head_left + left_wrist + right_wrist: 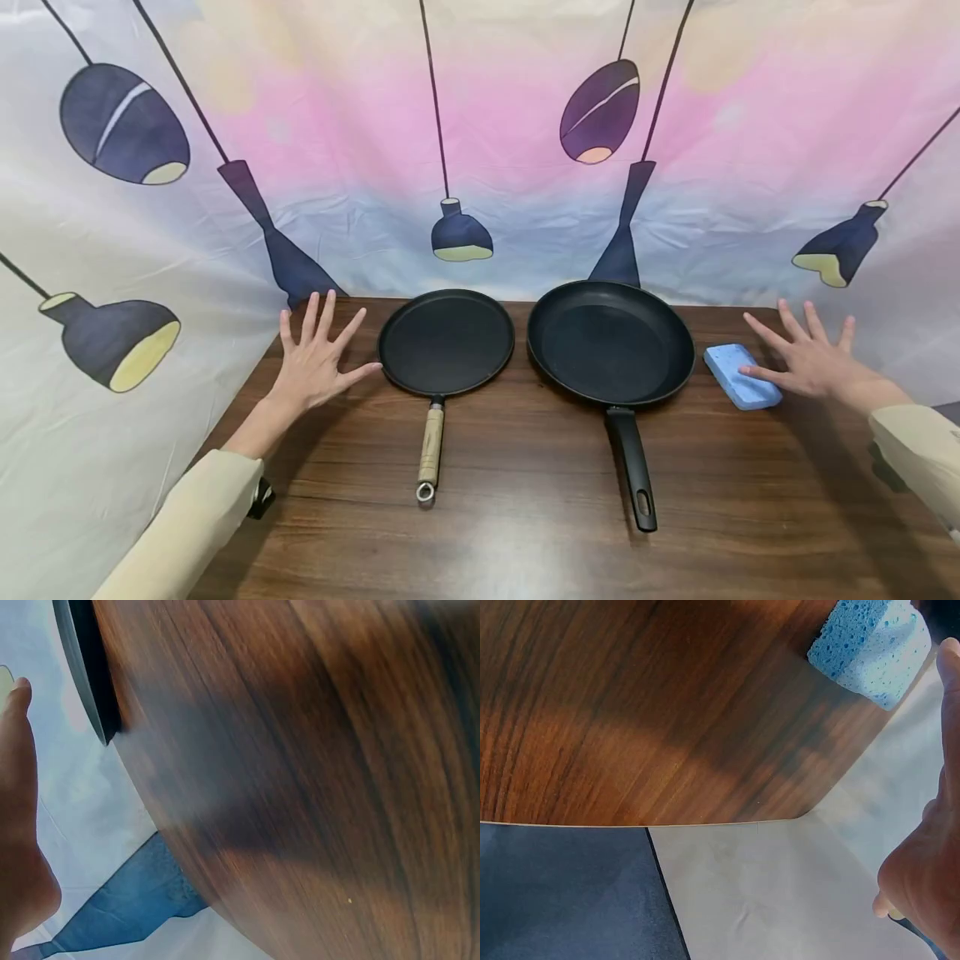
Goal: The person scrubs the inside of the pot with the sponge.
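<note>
In the head view my left hand (313, 367) is spread over the table's left side, its thumb tip overlapping the rim of a flat black crepe pan (446, 342). That pan has a wooden handle (431, 446) with a metal ring, pointing toward me. To its right lies a deeper black frying pan (611, 346) with a black plastic handle (632, 471). My right hand (812, 360), fingers spread, hovers by a blue sponge (738, 377), the thumb overlapping it in this view. The right wrist view shows the sponge's (870, 652) pores. Neither hand holds anything.
Everything lies on a dark brown wooden table (525, 483). A fabric backdrop (360, 233) printed with hanging lamps rises behind its back edge and along the left side. In the left wrist view, a dark pan rim (88, 667) shows at the upper left.
</note>
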Available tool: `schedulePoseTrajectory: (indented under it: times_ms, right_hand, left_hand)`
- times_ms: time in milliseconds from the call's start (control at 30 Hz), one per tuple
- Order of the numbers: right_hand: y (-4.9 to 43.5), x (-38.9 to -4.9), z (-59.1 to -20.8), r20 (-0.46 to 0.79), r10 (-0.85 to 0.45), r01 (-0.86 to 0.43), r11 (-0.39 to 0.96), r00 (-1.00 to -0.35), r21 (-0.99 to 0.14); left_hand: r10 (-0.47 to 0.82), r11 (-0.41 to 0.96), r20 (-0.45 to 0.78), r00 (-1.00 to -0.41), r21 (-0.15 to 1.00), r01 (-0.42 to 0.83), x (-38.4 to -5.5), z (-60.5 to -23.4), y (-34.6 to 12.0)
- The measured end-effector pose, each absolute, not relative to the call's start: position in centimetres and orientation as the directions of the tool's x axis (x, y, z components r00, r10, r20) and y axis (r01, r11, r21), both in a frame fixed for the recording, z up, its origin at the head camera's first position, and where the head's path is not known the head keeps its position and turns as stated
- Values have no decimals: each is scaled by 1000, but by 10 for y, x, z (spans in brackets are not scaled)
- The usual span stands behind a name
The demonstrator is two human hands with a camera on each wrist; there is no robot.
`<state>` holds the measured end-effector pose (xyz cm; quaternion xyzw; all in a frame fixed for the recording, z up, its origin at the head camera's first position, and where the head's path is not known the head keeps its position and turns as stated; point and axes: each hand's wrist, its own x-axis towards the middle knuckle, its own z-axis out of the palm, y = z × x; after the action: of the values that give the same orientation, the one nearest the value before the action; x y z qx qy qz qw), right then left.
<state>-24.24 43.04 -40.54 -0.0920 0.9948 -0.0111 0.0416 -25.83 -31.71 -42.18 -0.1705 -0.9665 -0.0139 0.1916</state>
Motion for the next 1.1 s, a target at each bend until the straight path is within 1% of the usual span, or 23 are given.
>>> schedulePoseTrajectory:
  times_ms: [133,300,400,500,600,700,800,933,1000,1100]
  right_hand:
    - [429,-240,-406,-63,-187,-185,982,-980,-26]
    - [427,-239,-403,-71,-200,-200,980,-977,-10]
    - [426,-236,-404,-86,-210,-210,978,-974,-11]
    - [424,-233,-407,-91,-225,-223,974,-970,-33]
    - [423,-230,-411,-82,-243,-239,969,-967,-61]
    - [421,-230,-415,-73,-269,-263,962,-960,-76]
    - [419,-229,-418,-73,-295,-287,952,-953,-103]
    - [415,-227,-423,-93,-318,-297,936,-943,-189]
    - [413,-226,-425,-113,-327,-293,925,-938,-241]
    - [411,-225,-427,-150,-330,-278,916,-932,-288]
  left_hand:
    - [331,939,387,-861,-47,340,-254,-424,-314]
    - [330,938,331,-884,-9,347,-245,-423,-307]
    - [355,927,330,-875,-7,374,-236,-422,-301]
    - [386,913,347,-855,-11,407,-228,-419,-295]
    - [402,902,343,-849,10,431,-220,-417,-289]
    - [396,896,312,-864,74,437,-213,-418,-282]
    - [387,885,247,-888,172,433,-205,-418,-272]
    - [392,846,153,-907,326,421,-196,-418,-257]
    - [401,817,126,-907,398,417,-192,-417,-250]
    - [419,777,84,-904,482,405,-185,-417,-241]
